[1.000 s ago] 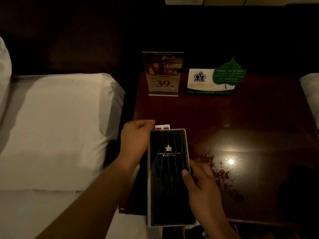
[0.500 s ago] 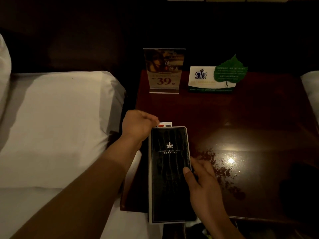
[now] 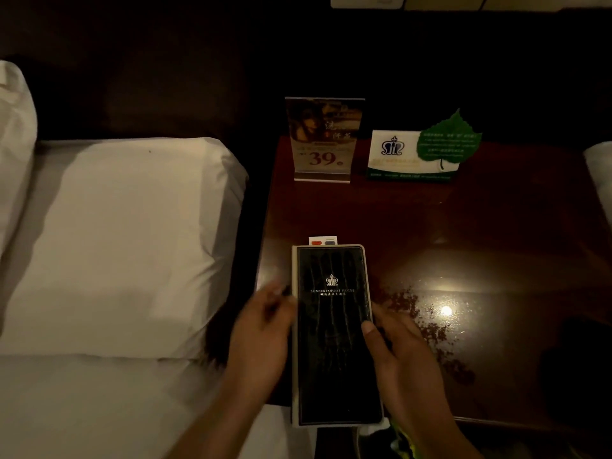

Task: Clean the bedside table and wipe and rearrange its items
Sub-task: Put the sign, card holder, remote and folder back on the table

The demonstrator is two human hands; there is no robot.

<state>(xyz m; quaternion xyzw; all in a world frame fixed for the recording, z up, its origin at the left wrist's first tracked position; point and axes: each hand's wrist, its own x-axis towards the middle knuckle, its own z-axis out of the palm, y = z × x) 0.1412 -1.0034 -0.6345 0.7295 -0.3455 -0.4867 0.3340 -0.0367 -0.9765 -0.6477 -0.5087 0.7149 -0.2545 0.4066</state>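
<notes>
Dimly lit hotel bedroom: a dark wooden bedside table (image 3: 463,226) stands with white bedding on either side, a pillow (image 3: 126,233) at left. A black folder (image 3: 334,342) on the table reads "SUNSEA FOREST HOTEL" under a crown crest. The same crest marks a tent card (image 3: 394,154) beside an acrylic stand (image 3: 323,140) advertising a price of 39.

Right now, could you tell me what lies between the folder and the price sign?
Head view: a small white card at the far edge of the folder, then bare tabletop.
</notes>
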